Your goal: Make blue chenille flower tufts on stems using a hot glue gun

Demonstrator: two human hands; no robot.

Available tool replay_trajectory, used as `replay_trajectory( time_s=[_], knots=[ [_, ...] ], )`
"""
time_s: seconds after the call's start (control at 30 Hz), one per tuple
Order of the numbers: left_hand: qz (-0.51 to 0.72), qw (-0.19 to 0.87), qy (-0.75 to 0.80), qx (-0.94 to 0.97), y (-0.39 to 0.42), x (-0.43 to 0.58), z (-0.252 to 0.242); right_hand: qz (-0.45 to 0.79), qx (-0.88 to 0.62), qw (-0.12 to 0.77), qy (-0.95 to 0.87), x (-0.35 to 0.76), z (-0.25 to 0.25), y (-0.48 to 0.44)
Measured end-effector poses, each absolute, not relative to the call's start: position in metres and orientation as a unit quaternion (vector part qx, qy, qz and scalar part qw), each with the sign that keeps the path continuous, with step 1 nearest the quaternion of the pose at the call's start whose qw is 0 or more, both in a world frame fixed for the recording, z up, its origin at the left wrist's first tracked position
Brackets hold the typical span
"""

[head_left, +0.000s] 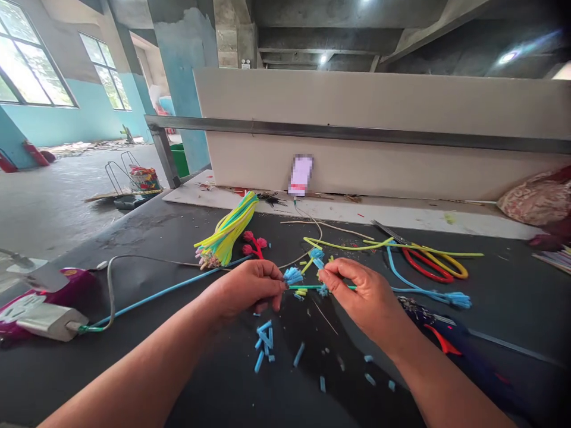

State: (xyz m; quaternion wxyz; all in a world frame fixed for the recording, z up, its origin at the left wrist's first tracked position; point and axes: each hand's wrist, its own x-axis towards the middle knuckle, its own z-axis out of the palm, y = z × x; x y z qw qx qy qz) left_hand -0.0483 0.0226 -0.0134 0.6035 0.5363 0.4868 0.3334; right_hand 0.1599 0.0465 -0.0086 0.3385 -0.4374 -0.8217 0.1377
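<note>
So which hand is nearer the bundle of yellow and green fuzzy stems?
Left. The left hand is close by the bundle, at its lower right in view; the right hand is farther right.

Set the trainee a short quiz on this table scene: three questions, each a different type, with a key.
1. Multiple choice: what colour is the tuft at the fingertips of the left hand?
A) red
B) yellow
C) blue

2. True or false: the scissors lie between the two hands.

3. Fill in the blank: the yellow-and-green bundle lies nearer the ____ hand.

Key:
1. C, blue.
2. False; the scissors lie on the table to the right of the right hand and farther away.
3. left.
</note>
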Motion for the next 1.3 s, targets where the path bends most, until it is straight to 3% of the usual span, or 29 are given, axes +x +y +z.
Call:
replay_trajectory(
  time_s=[0.17,0.6,0.87,1.1,1.3],
  knots=[
    [0.336,0.597,0.486,0.543,0.023,-0.049,-0.015,0.212,-0.416,0.314,-0.827,0.161,-0.004,0.042],
    [0.323,0.587,0.502,0.547,0.022,-0.048,-0.014,0.169,-0.341,0.248,-0.891,0.158,-0.007,0.04],
    [0.343,0.585,0.494,0.545,0.023,-0.055,-0.012,0.262,-0.352,0.126,-0.89,0.17,-0.011,0.052],
    [0.338,0.593,0.485,0.547,0.025,-0.055,-0.017,0.133,-0.37,0.119,-0.912,0.168,-0.039,0.061],
    [0.332,0.588,0.491,0.551,0.024,-0.052,-0.016,0.121,-0.383,0.127,-0.907,0.17,-0.038,0.057]
  ],
)
